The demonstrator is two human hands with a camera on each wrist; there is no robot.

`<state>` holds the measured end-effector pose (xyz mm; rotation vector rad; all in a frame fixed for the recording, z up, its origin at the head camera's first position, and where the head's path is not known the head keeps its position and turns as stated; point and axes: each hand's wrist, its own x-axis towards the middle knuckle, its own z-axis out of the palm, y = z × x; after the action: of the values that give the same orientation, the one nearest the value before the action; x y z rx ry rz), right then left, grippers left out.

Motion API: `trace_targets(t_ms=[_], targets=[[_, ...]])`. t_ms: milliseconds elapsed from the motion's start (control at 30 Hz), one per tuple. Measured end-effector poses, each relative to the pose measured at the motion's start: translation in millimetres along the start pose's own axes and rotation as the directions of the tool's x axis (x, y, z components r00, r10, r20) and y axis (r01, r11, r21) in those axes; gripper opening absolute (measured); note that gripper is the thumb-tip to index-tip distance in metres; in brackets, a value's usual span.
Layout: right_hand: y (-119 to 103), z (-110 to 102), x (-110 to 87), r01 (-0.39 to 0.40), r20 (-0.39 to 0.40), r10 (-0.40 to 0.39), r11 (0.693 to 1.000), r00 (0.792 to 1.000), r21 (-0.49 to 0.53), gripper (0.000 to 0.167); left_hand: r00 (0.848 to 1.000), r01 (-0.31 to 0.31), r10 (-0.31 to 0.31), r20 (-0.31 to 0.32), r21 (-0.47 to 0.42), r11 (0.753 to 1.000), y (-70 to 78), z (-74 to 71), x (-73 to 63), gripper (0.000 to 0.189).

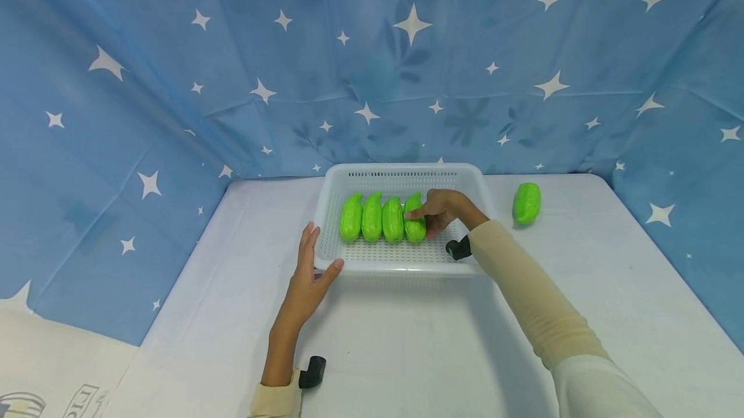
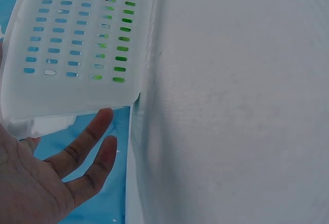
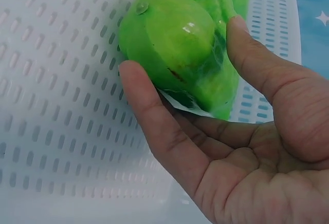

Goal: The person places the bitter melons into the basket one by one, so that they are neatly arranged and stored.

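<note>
In the head view my left hand [image 1: 307, 281] rests at the front left corner of a white perforated plastic basket [image 1: 401, 267]. Its thumb touches the front rim while the fingers lie straight along the left side; two of them reach out below the rim in the left wrist view. Inside the basket, several glossy green ridged pods [image 1: 372, 218] stand side by side. My right hand [image 1: 444, 208] holds the rightmost green pod [image 3: 175, 44] between thumb and fingers. Clear film shows around that pod's tip in the right wrist view.
Another green pod [image 1: 527, 203] lies on the white table [image 1: 407, 340], right of the basket. Behind the table hangs a blue curtain [image 1: 372, 62] with white stars. A black wrist camera [image 1: 312, 371] sits on the left forearm, and another [image 1: 458, 249] shows at the right wrist.
</note>
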<state>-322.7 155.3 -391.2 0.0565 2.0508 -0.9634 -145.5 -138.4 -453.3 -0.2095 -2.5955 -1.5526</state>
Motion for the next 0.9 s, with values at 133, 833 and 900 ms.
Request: trace_targets(t_ms=[133, 833, 900], targets=[[0.6, -1.5, -1.3, -0.013, -0.011, 0.013, 1.000, 1.000, -0.011, 0.076, 1.000, -0.003, 0.003, -0.006, 0.017, 1.000, 0.1, 0.1, -0.2, 0.082], [6.5, -4.9, -10.5, -0.047, -0.001, 0.047, 0.999, 0.999, -0.002, 0.097, 1.000, -0.005, 0.005, 0.001, 0.006, 1.000, 0.6, -0.1, -0.6, 0.084], [7.1, -5.3, -12.7, -0.049, -0.011, 0.049, 0.999, 0.999, -0.010, 0.096, 1.000, -0.004, 0.004, 0.001, 0.003, 1.000, 0.6, 0.1, -0.6, 0.084]])
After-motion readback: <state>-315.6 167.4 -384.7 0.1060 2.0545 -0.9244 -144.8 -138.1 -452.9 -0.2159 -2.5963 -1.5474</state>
